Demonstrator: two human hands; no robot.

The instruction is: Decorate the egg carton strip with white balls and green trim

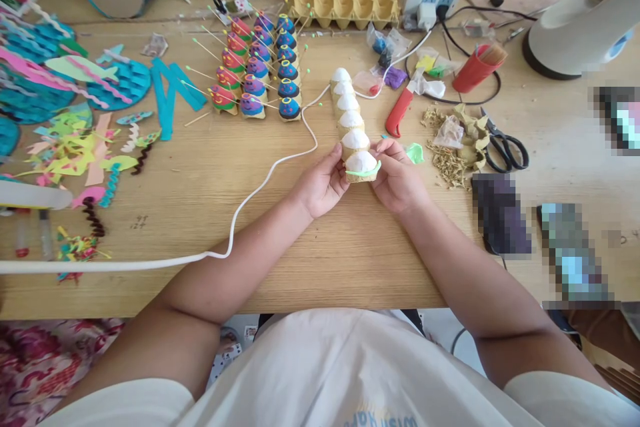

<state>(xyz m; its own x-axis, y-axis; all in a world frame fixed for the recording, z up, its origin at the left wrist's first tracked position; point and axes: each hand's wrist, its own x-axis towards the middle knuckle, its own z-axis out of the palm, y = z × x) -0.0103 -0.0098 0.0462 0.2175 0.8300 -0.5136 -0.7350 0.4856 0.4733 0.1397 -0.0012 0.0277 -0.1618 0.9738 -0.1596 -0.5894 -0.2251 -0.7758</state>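
A strip of egg carton (351,121) with several white-covered domes points away from me over the table. A thin band of light green clay (369,174) runs along the base of its nearest dome. My left hand (325,181) grips the strip's near end from the left, thumb on its side. On the right, my right hand (399,177) has its fingers closed at the green band's end, touching the strip. A lump of light green clay (415,153) lies just beyond my right hand. The undersides of both hands' grips are hidden.
Rows of painted egg-carton caterpillars (256,68) with stick feelers stand at the back. A white cable (270,177) crosses the table on the left. To the right lie a red-handled cutter (399,112), scissors (505,147) and phones (573,253). Paper scraps (90,153) cover the left side.
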